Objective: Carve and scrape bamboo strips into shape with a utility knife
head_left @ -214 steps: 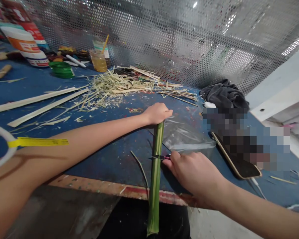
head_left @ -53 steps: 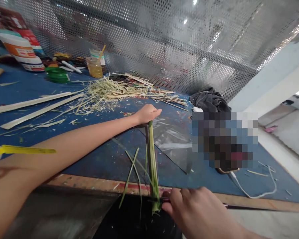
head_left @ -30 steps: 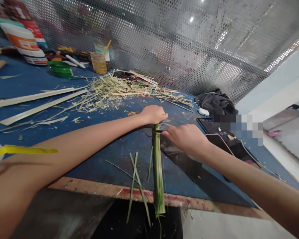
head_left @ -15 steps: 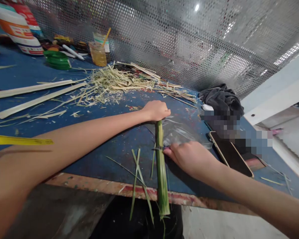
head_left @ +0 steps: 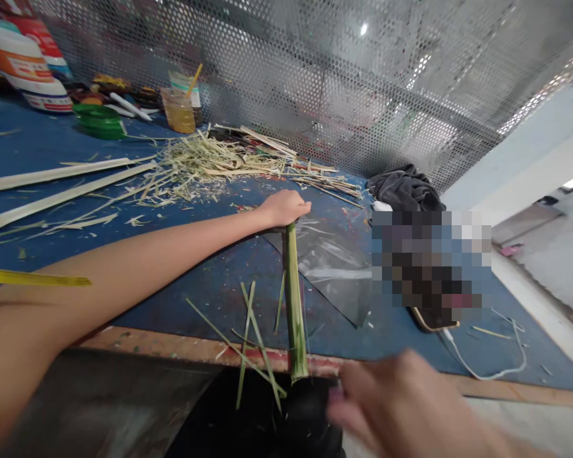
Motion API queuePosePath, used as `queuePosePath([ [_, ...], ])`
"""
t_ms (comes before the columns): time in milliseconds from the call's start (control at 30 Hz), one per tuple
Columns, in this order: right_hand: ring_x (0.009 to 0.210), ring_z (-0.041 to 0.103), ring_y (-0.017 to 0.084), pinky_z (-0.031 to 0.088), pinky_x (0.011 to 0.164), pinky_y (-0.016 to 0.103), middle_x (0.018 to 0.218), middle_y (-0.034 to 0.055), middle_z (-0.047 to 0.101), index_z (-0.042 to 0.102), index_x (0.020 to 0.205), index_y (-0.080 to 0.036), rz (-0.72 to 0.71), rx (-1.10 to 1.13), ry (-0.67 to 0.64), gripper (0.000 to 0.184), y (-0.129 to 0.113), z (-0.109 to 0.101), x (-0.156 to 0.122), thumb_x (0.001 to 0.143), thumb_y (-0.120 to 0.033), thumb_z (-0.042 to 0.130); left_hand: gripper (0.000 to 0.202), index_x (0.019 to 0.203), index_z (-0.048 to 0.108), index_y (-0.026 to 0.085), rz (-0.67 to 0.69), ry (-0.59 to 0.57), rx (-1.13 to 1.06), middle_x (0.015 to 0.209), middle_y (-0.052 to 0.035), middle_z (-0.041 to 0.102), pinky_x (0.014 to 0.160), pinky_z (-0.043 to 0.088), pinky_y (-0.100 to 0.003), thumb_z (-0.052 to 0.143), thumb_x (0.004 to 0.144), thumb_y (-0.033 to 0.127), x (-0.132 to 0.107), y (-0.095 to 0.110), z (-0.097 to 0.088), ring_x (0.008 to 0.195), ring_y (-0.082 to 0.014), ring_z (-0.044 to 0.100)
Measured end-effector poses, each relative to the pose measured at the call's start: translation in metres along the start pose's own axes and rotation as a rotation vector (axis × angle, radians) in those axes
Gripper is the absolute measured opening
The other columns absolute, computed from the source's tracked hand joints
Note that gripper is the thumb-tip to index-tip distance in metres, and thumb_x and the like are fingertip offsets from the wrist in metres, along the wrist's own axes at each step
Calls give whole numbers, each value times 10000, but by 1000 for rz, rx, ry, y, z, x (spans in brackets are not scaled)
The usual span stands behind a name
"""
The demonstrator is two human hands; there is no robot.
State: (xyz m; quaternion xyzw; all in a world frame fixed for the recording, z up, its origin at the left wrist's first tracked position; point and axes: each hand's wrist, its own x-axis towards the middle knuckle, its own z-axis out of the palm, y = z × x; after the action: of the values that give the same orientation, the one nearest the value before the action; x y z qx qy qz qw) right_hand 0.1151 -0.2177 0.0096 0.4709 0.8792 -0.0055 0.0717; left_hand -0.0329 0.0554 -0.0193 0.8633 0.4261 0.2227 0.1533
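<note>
A perforated metal screen (head_left: 286,70) spans 12 o'clock behind a paint-flecked blue bench (head_left: 169,312). A heap of pale shavings (head_left: 205,159) lies at 11 o'clock. A green bamboo strip (head_left: 295,305) runs from the centre to the bench's edge at 6 o'clock, its far end gripped by the left hand (head_left: 286,207). The blurred right hand (head_left: 401,401), at 5 o'clock, clasps a purple handle (head_left: 335,394).

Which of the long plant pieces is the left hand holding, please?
The broad green piece, running from the left hand to the table's near edge; the two long pale pieces lie untouched, farther left.
</note>
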Motion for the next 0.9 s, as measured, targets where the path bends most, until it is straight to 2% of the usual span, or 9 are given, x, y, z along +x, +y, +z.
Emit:
queuePosePath([
  [133, 583, 653, 214, 314, 480, 267, 646, 62, 673, 626, 829, -198, 197, -161, 44, 487, 45, -21, 75, 981, -451, 237, 498, 376, 352, 186, 12, 11, 4, 369, 29, 300, 446, 153, -268, 435, 825, 383, -1, -1, 2, 368, -100, 264],
  [233, 730, 682, 239, 387, 563, 270, 759, 89, 699, 624, 909, -184, 230, -216, 41, 496, 65, -25, 121, 990, -442, 208, 497, 394, 397, 181, 15, 13, 18, 386, 25, 328, 452, 165, -262, 417, 839, 401, -1, -3, 2, 384, -102, 280],
  [300, 767, 686, 245, 420, 601, 281, 794, 102, 704, 625, 928, -174, 227, -216, 17, 492, 69, -20, 136, 991, -439, 215, 505, 398, 423, 179, 12, 10, 33, 394, 19, 349, 462, 172, -263, 403, 849, 407, -2, -3, 3, 393, -107, 298],
  [500, 744, 692, 257, 460, 592, 306, 783, 104, 699, 620, 906, -159, 219, -181, -33, 474, 66, -4, 131, 995, -392, 217, 480, 422, 517, 179, 18, -25, 89, 436, -21, 437, 502, 201, -277, 405, 836, 396, -3, 1, 6, 449, -148, 401],
  [700, 727, 690, 270, 463, 577, 318, 777, 108, 696, 615, 911, -156, 223, -167, -58, 458, 62, -4, 124, 996, -367, 217, 475, 466, 553, 170, 29, -50, 126, 475, -42, 456, 503, 194, -282, 374, 836, 406, -5, 2, 7, 479, -158, 422],
  [900, 720, 685, 255, 424, 556, 295, 764, 100, 686, 600, 895, -154, 219, -170, -73, 461, 62, -1, 124, 1001, -367, 205, 494, 602, 670, 149, 21, -71, 156, 559, -86, 569, 529, 290, -287, 342, 853, 421, -7, 4, 7, 566, -204, 533],
])
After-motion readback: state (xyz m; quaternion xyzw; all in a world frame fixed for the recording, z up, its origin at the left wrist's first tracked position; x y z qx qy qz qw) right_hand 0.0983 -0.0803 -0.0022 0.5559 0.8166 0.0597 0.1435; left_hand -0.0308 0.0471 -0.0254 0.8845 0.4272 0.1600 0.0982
